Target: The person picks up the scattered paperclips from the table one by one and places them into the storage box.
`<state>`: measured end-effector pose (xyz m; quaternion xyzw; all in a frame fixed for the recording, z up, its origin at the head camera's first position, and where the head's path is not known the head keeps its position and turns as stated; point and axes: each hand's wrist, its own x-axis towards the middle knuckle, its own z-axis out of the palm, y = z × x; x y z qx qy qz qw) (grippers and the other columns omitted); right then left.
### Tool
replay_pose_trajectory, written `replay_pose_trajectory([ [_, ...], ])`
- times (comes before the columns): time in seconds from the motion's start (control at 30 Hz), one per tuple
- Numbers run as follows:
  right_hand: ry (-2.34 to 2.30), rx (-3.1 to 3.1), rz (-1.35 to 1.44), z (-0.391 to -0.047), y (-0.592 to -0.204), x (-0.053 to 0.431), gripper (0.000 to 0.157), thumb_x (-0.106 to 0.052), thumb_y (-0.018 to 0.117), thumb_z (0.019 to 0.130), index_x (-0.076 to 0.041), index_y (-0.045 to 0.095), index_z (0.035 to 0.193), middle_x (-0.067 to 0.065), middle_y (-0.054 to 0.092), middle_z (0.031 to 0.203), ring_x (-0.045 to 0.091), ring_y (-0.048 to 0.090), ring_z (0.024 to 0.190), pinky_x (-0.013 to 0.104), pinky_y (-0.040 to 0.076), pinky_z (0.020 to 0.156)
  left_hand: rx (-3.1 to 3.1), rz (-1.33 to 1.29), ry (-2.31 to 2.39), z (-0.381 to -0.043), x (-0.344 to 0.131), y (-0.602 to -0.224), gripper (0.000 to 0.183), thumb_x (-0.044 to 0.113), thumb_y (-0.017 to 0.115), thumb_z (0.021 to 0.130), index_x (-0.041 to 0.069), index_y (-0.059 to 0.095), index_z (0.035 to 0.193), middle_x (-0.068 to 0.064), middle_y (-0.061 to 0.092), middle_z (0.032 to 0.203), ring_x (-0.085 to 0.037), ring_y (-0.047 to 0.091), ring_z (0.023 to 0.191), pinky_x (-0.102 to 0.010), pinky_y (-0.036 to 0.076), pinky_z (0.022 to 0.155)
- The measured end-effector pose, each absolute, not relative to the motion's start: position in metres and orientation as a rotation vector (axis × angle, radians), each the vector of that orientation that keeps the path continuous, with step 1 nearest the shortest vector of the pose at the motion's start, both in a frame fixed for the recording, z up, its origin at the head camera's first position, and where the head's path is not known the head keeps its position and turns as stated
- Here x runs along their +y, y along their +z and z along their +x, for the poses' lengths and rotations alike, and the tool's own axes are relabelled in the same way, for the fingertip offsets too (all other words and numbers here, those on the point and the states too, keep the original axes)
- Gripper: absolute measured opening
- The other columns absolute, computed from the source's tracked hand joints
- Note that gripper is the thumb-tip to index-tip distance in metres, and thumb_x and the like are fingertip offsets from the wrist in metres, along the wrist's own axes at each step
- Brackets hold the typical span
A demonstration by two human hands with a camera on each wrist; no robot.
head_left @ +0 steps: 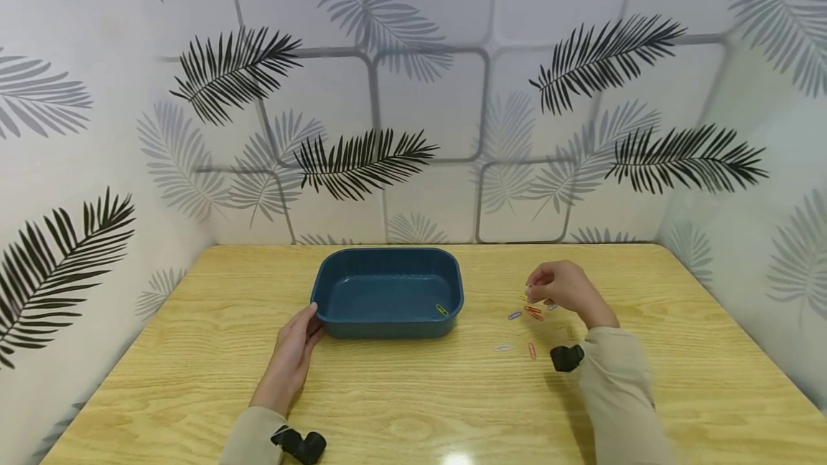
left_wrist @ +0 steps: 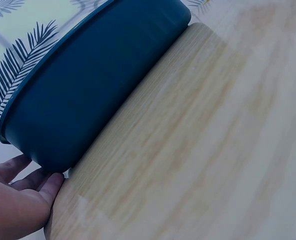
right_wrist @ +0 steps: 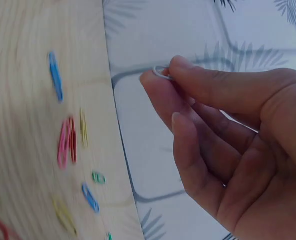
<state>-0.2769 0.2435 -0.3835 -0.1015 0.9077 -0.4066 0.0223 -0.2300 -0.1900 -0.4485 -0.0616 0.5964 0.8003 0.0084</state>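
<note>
A dark blue plastic basin (head_left: pixel 388 331) stands on the wooden table. My left hand (head_left: pixel 293 354) grips its near left corner, the thumb at the rim and the other fingers against the wall low down. One yellow paper clip (head_left: pixel 442 310) lies inside on the basin floor, near the right front corner. My right hand (head_left: pixel 568 287) is raised above the scattered clips to the right. Between thumb and index finger it pinches a white paper clip (right_wrist: pixel 160 75), partly hidden by the fingertips. Below are red paper clips (head_left: pixel 533 312) and a blue-violet paper clip (head_left: pixel 514 315).
Closer to the front lie a white paper clip (head_left: pixel 502 347) and a red paper clip (head_left: pixel 533 351). In the right wrist view, a green paper clip (right_wrist: pixel 98 177) and a blue paper clip (right_wrist: pixel 90 197) lie on the table (right_wrist: pixel 17 175). A leaf-patterned backdrop (head_left: pixel 426 113) encloses the back and sides.
</note>
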Motion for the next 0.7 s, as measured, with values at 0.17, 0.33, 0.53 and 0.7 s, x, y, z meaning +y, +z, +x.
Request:
replay_pose_trajectory([
  [0.17,-1.32,2.781,-0.336,-0.283,-0.383,0.219,0.01,-0.003,0.067,0.09,0.005,0.066,0.096,0.006,0.068,0.08,0.034,0.067,0.082,0.045,0.056,0.073,1.858,-0.195,2.507,-0.23,-0.189,-0.448,0.056,0.025,0.04,0.106,-0.009,0.024,0.148,-0.025,0.028,0.15,-0.03,0.029,0.137,-0.038,0.027,0.113],
  [0.33,-1.409,2.75,-0.337,-0.287,-0.382,0.198,0.011,-0.004,0.066,0.091,0.002,0.067,0.1,0.007,0.068,0.085,0.036,0.066,0.087,0.047,0.055,0.077,1.864,-0.22,2.506,-0.23,-0.188,-0.449,0.055,0.025,0.04,0.106,-0.009,0.027,0.147,-0.023,0.03,0.148,-0.027,0.032,0.134,-0.037,0.028,0.112],
  [0.53,-1.458,2.72,-0.398,-0.29,-0.382,0.175,0.013,-0.005,0.066,0.092,0.002,0.069,0.103,0.009,0.069,0.09,0.036,0.065,0.088,0.045,0.055,0.077,1.868,-0.233,2.503,-0.231,-0.188,-0.449,0.056,0.027,0.041,0.105,-0.008,0.028,0.147,-0.023,0.031,0.148,-0.027,0.033,0.133,-0.037,0.029,0.112],
  [0.7,-1.461,2.701,-0.448,-0.29,-0.38,0.159,0.019,-0.006,0.066,0.092,0.004,0.069,0.108,0.011,0.07,0.091,0.037,0.065,0.088,0.049,0.054,0.079,1.858,-0.215,2.505,-0.23,-0.189,-0.448,0.058,0.026,0.041,0.105,-0.009,0.025,0.148,-0.023,0.028,0.15,-0.028,0.029,0.136,-0.038,0.026,0.113],
])
